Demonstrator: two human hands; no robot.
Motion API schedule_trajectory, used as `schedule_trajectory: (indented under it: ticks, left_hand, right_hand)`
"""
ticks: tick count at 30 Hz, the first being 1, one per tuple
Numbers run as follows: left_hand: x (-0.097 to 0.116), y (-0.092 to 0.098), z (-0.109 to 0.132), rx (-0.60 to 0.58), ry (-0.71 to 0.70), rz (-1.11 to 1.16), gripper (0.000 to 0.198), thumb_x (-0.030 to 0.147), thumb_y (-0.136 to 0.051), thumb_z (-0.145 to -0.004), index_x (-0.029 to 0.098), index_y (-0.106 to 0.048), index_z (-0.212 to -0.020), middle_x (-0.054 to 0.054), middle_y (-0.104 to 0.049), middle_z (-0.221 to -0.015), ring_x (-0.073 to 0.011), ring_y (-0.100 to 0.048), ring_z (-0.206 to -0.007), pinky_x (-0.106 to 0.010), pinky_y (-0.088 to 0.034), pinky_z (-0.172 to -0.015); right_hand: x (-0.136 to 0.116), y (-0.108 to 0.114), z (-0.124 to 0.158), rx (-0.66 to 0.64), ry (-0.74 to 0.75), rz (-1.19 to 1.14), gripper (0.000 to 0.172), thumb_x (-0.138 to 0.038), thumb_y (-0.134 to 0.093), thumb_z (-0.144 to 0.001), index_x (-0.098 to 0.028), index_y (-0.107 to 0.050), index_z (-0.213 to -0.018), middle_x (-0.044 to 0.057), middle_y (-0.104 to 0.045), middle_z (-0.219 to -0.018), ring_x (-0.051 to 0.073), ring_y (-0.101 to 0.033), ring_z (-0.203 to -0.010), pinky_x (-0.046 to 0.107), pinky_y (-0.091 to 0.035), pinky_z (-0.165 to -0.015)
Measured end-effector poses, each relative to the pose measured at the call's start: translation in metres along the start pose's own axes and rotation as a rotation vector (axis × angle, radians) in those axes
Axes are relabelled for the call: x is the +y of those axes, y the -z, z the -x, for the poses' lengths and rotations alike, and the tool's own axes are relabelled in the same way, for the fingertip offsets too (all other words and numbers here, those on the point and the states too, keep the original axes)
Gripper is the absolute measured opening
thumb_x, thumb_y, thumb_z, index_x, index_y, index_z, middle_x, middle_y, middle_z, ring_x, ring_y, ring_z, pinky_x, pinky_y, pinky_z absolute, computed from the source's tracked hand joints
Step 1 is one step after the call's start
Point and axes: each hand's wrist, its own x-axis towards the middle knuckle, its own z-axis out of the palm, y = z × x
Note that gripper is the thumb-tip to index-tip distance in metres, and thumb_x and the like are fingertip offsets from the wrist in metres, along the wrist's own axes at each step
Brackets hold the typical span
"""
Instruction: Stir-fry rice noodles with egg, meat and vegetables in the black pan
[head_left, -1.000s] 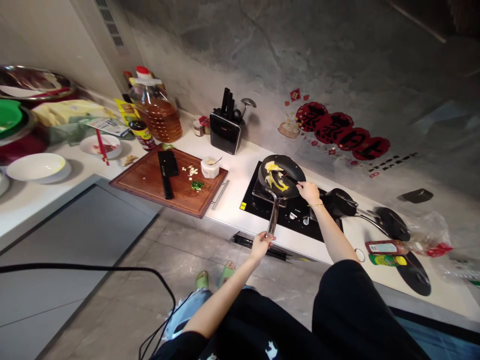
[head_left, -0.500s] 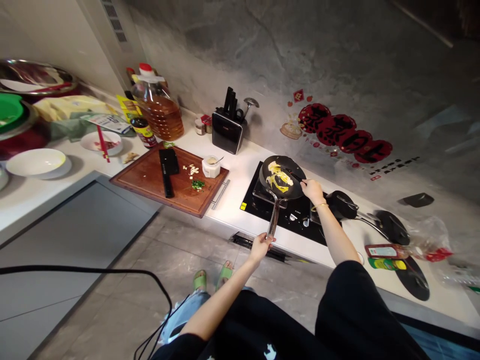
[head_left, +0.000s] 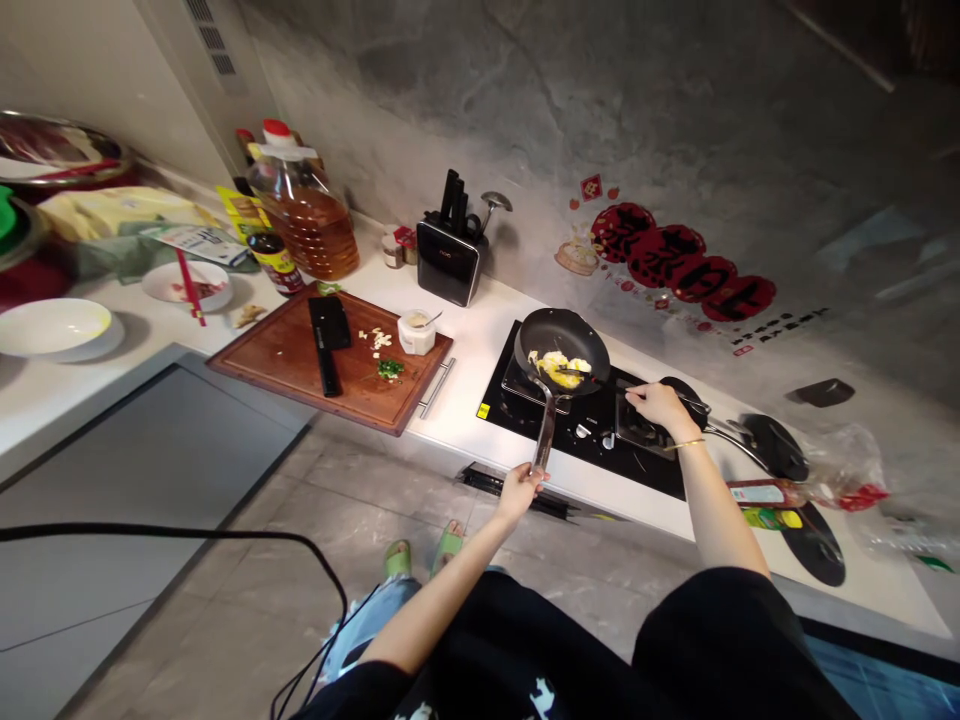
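Note:
My left hand [head_left: 521,490] is closed around the metal handle of a dark frying pan [head_left: 562,330], which sits on the left burner of the black cooktop [head_left: 499,405]. Yellow and white egg [head_left: 553,366] lies gathered in the lower part of the pan. Over the right burner, my right hand [head_left: 661,408] is closed on the handle of a thin dark spatula [head_left: 576,373]. Its working end is in the egg, and most of its handle is hard to make out against the black cooktop.
Left of the cooktop, a wooden cutting board [head_left: 277,365] carries a cleaver [head_left: 328,325], chopped bits and a white jar [head_left: 415,335]. Behind are a knife block [head_left: 448,262] and an oil jug [head_left: 311,225]. At right lie a second pan [head_left: 679,392] and bottles [head_left: 765,493].
My right hand has drawn back to the right, away from the pan. The egg, spread out before, is now bunched lower in the pan. My left hand keeps its hold.

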Motion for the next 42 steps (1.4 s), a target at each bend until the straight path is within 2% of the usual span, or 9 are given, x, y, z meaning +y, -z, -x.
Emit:
schedule_trajectory:
  ticks: [4,11,14,21,25,31,35,39,42]
  left_hand:
    - [0.001,0.001,0.0,-0.007,-0.003,-0.008,0.021,0.032,-0.06,-0.071,0.012,-0.06,-0.074,-0.007,-0.068,-0.082,-0.0077,-0.051,-0.055,-0.02,-0.036,-0.051]
    - [0.001,0.001,0.002,-0.013,-0.028,-0.026,0.021,0.033,-0.058,-0.073,0.012,-0.061,-0.075,-0.007,-0.068,-0.081,-0.0079,-0.051,-0.055,-0.02,-0.036,-0.05]
    - [0.0,0.001,0.001,-0.009,-0.02,-0.022,0.021,0.033,-0.059,-0.073,0.012,-0.06,-0.075,-0.007,-0.068,-0.08,-0.0081,-0.051,-0.055,-0.02,-0.036,-0.05]
    - [-0.002,0.001,0.0,-0.011,-0.016,-0.007,0.02,0.032,-0.06,-0.072,0.012,-0.06,-0.074,-0.007,-0.068,-0.081,-0.0075,-0.051,-0.055,-0.02,-0.035,-0.05]
    - [-0.003,0.001,0.0,-0.009,-0.009,0.001,0.02,0.032,-0.059,-0.073,0.012,-0.059,-0.075,-0.008,-0.069,-0.083,-0.007,-0.051,-0.055,-0.019,-0.036,-0.051]
    - [-0.004,0.001,-0.002,0.002,-0.01,0.002,0.02,0.032,-0.061,-0.071,0.013,-0.06,-0.075,-0.008,-0.069,-0.083,-0.0075,-0.051,-0.054,-0.019,-0.036,-0.05]
    - [-0.002,0.0,0.0,0.009,-0.021,0.005,0.021,0.033,-0.062,-0.071,0.013,-0.06,-0.073,-0.007,-0.068,-0.08,-0.008,-0.052,-0.054,-0.02,-0.036,-0.05]
    - [0.001,0.0,0.002,0.007,-0.017,0.019,0.02,0.033,-0.062,-0.071,0.013,-0.059,-0.072,-0.007,-0.068,-0.079,-0.0075,-0.051,-0.054,-0.019,-0.036,-0.05]
    - [0.0,-0.001,0.002,0.008,-0.01,0.02,0.02,0.032,-0.061,-0.071,0.013,-0.059,-0.072,-0.007,-0.068,-0.081,-0.0066,-0.049,-0.053,-0.019,-0.035,-0.05]
  right_hand:
    - [-0.011,0.001,0.006,0.003,0.052,0.01,0.034,-0.033,-0.048,-0.084,-0.025,-0.069,-0.11,0.004,-0.07,-0.103,0.021,-0.066,-0.091,0.028,-0.048,-0.08]
    - [-0.048,-0.02,-0.037,0.123,-0.071,0.024,0.037,-0.036,-0.046,-0.087,-0.024,-0.064,-0.117,0.009,-0.066,-0.112,0.023,-0.061,-0.102,0.034,-0.046,-0.088]
    - [-0.033,-0.014,-0.031,0.081,-0.093,0.024,0.035,-0.033,-0.046,-0.086,-0.023,-0.067,-0.113,0.009,-0.068,-0.108,0.023,-0.063,-0.1,0.032,-0.046,-0.086]
    - [0.003,0.015,0.023,-0.015,0.031,0.027,0.032,-0.036,-0.05,-0.084,-0.027,-0.07,-0.108,0.002,-0.07,-0.103,0.021,-0.066,-0.09,0.027,-0.048,-0.08]
    - [-0.022,0.0,0.022,0.015,0.073,0.07,0.033,-0.035,-0.049,-0.085,-0.027,-0.068,-0.111,0.004,-0.07,-0.104,0.021,-0.066,-0.091,0.03,-0.048,-0.082]
    - [-0.059,-0.032,-0.027,0.169,-0.03,0.042,0.038,-0.038,-0.044,-0.088,-0.025,-0.063,-0.119,0.009,-0.068,-0.107,0.023,-0.064,-0.098,0.033,-0.048,-0.084]
    - [-0.032,-0.022,-0.032,0.113,-0.048,-0.001,0.037,-0.036,-0.047,-0.086,-0.024,-0.066,-0.115,0.008,-0.068,-0.109,0.023,-0.063,-0.099,0.031,-0.047,-0.086]
    - [0.015,0.002,-0.005,0.072,-0.004,-0.012,0.035,-0.038,-0.049,-0.084,-0.026,-0.069,-0.109,0.004,-0.071,-0.103,0.022,-0.065,-0.094,0.029,-0.048,-0.082]
    - [0.033,0.01,0.01,0.025,-0.014,0.014,0.033,-0.038,-0.051,-0.082,-0.027,-0.07,-0.107,0.004,-0.07,-0.104,0.022,-0.065,-0.093,0.029,-0.048,-0.08]
